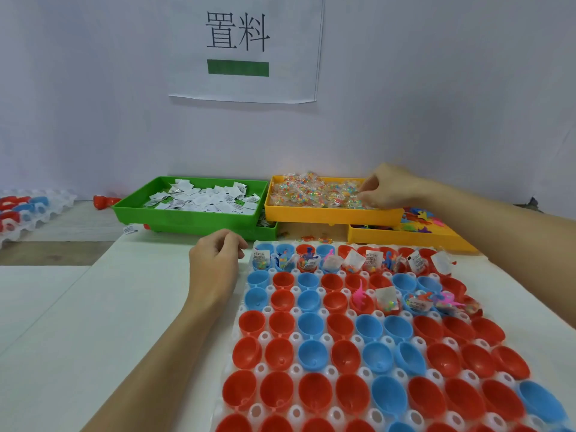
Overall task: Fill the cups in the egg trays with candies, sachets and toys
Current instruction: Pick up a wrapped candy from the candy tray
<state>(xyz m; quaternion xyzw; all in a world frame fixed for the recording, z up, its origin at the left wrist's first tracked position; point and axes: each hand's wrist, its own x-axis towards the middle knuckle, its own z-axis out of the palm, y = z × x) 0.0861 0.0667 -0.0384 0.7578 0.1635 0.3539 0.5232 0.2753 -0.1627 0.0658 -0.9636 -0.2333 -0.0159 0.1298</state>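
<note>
Pale wall (93,104) behind, matte, carrying a paper sign (246,48) with 2 printed characters and a green bar; white tabletop (93,322) below, smooth and flat;
egg tray (324,339): translucent white moulded plastic, dimpled, seated with glossy red and blue half-shell cups, rounded and thin-walled; far row holds sachets, candies and toys, a few cups in the 3rd row likewise, most others bare;
green tray (193,218): rigid plastic, heaped with flat white paper sachets (205,198);
yellow tray (330,215): rigid plastic, heaped with clear crinkled packets of multicoloured candies (314,190);
second yellow tray (405,236), lower and to the right, partly hidden by the forearm, holding small soft-looking bright toys (420,219);
spare egg tray (34,207) at far left, well apart;
right hand (386,188): fingers curled down into the candy heap, seemingly pinching packets, though whether any is actually held cannot be told;
left hand (218,260): fingers loosely curled, holding nothing visible, resting on the table just beside the tray's far left corner;
risks, as judged: slick packets may cling together so several lift at once; the reaching forearm passes over the filled far row and could brush upright sachets out of their cups; light shells may tip or skate in their dimples if knocked; loose candy bits (311,238) already lie between trays
</note>
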